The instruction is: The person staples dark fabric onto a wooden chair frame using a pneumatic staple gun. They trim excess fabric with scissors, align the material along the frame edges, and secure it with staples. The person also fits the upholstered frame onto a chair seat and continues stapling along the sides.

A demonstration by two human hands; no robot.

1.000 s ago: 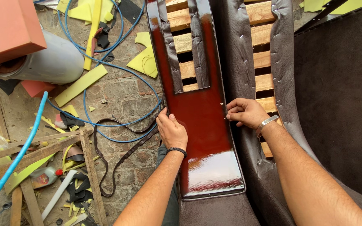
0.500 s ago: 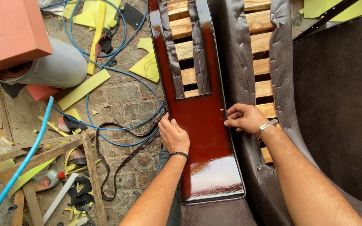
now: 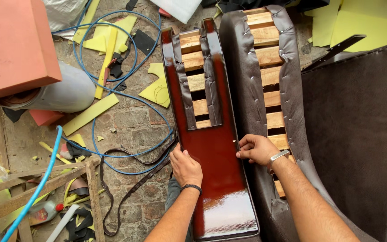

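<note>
Left hand point(image 3: 186, 166) flat against the left edge of a glossy red-brown wooden panel point(image 3: 216, 157), palm down, fingers close together and curled over the rim, thumb tucked along the side. Black band at the wrist, forearm rising from the bottom of the view. Right hand point(image 3: 256, 150) on the panel's right edge, knuckles up, fingers bent and bunched, tips pressing where the panel meets the dark brown leather frame point(image 3: 247, 89) beside it; possibly pinching the leather edge, though hard to tell from above. Silver watch point(image 3: 277, 157) on that wrist, forearm running down to the right.

Panel lying lengthwise between both hands, broad end nearest the body, narrow forked end pointing away, with pale wooden slats point(image 3: 197, 85) showing through its opening. More slats inside the leather frame just to the right.

On the stone floor to the left: a looped blue hose point(image 3: 113, 89), a dark strap point(image 3: 126, 179), yellow foam scraps point(image 3: 157, 89), and an orange foam block point(image 3: 14, 45) resting on a grey cylinder point(image 3: 63, 92).
</note>
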